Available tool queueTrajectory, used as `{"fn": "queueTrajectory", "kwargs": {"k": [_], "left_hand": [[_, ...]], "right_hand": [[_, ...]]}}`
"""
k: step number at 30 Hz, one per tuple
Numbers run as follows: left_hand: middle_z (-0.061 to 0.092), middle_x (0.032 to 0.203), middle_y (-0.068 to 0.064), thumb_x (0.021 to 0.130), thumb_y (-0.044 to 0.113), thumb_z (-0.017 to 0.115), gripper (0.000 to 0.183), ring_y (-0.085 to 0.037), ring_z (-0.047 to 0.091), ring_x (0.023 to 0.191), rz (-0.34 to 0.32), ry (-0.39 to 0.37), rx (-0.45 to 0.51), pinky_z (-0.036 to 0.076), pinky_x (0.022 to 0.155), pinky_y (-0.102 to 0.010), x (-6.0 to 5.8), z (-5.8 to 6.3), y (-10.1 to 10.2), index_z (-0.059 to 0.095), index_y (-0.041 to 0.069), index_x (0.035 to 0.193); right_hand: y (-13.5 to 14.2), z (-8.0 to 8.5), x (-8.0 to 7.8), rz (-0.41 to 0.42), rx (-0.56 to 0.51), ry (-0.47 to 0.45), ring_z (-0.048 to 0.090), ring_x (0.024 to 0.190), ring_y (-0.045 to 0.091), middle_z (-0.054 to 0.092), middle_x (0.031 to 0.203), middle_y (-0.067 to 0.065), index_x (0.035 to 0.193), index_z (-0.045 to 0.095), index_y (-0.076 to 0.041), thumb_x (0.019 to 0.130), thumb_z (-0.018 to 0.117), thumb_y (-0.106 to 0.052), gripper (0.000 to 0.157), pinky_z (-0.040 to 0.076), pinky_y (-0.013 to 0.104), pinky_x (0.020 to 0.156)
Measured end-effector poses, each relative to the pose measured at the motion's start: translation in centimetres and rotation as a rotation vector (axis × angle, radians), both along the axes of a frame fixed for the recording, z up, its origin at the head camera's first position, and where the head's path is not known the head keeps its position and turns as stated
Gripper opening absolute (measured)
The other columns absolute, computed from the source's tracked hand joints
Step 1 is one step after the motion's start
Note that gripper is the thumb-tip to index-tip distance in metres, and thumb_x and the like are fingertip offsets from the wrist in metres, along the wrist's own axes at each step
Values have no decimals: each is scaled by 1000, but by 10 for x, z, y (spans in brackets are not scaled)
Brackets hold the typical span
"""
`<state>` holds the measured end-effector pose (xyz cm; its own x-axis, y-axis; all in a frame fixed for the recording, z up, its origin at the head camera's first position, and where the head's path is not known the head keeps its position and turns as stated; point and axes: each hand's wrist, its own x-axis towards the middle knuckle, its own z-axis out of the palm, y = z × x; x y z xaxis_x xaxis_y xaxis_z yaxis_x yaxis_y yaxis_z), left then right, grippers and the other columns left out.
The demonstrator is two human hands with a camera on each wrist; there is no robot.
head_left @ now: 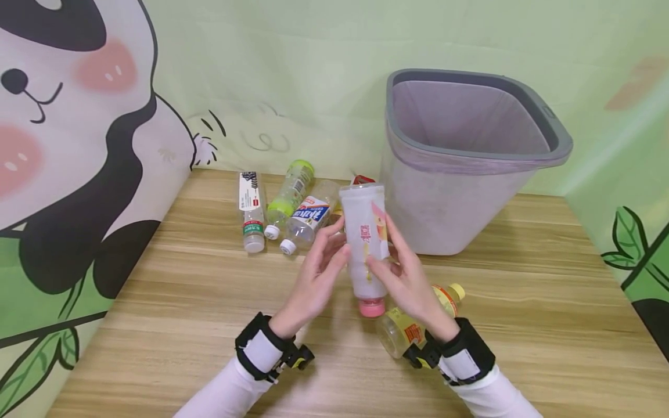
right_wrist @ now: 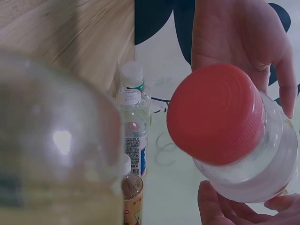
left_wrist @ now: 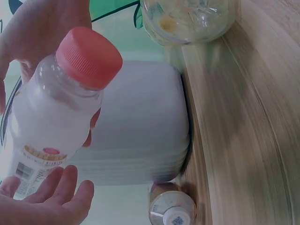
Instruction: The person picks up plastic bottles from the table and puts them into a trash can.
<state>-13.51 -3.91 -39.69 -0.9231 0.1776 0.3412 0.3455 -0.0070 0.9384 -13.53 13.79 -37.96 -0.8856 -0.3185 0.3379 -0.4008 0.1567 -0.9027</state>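
Between both hands is a plastic drink bottle [head_left: 363, 232] with a whitish wrap, a peach picture and a pink cap [head_left: 371, 307]. It is tilted cap-down, toward the person, above the table. My left hand [head_left: 319, 273] holds its left side with thumb and fingers. On the other side my right hand [head_left: 410, 284] grips it, thumb across the front and fingers behind. Below the right wrist lies a clear bottle with a yellow label and yellow cap [head_left: 457, 291]. In the left wrist view, the pink cap [left_wrist: 89, 58] is close to the camera.
A grey bin [head_left: 439, 203] stands at the back right, its rim [head_left: 475, 154] facing up. Several bottles lie at the back left, among them a green-tinted bottle [head_left: 292, 188] and one with a blue-and-white label [head_left: 310, 215]. A red item [head_left: 362, 179] shows behind the held bottle.
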Motion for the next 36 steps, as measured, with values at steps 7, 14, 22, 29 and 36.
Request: {"fn": "queueTrajectory", "kwargs": {"k": [7, 14, 22, 29, 36], "left_hand": [[48, 138, -11, 101, 22, 43, 39, -22, 49, 122, -7, -4, -26, 43, 101, -43, -1, 0, -4, 40, 19, 140], [52, 135, -13, 102, 21, 40, 37, -25, 58, 112, -32, -51, -30, 43, 100, -43, 0, -2, -8, 42, 13, 138], [53, 134, -12, 103, 24, 39, 36, -29, 57, 113, -36, -21, -74, 42, 102, -43, -2, -4, -13, 46, 10, 136], [49, 139, -6, 102, 32, 39, 41, -21, 52, 119, 48, 90, -296, 44, 100, -43, -5, -7, -20, 45, 14, 138], [48, 139, -3, 102, 33, 38, 42, -17, 51, 117, 99, 183, -417, 42, 101, -41, -6, -11, -23, 43, 14, 140]], "right_hand": [[4, 3, -1, -8, 123, 36, 56, 106, 29, 45, 138, 15, 153, 11, -26, 84, 66, -4, 92, 55, 42, 79], [-1, 27, 10, -17, 237, 104, 51, 109, 34, 35, 145, 22, 152, 7, -3, 76, 72, -2, 100, 50, 49, 84], [4, 16, 3, -35, 298, 151, 47, 115, 32, 28, 151, 17, 153, 7, -9, 73, 73, -3, 103, 47, 51, 88], [15, 9, -10, -63, 375, 206, 51, 106, 27, 40, 141, 16, 153, 17, -16, 78, 72, -14, 93, 50, 43, 75], [18, 23, -11, -98, 469, 190, 51, 86, 21, 51, 120, 12, 151, 25, -21, 82, 70, -23, 82, 49, 29, 51]]}}
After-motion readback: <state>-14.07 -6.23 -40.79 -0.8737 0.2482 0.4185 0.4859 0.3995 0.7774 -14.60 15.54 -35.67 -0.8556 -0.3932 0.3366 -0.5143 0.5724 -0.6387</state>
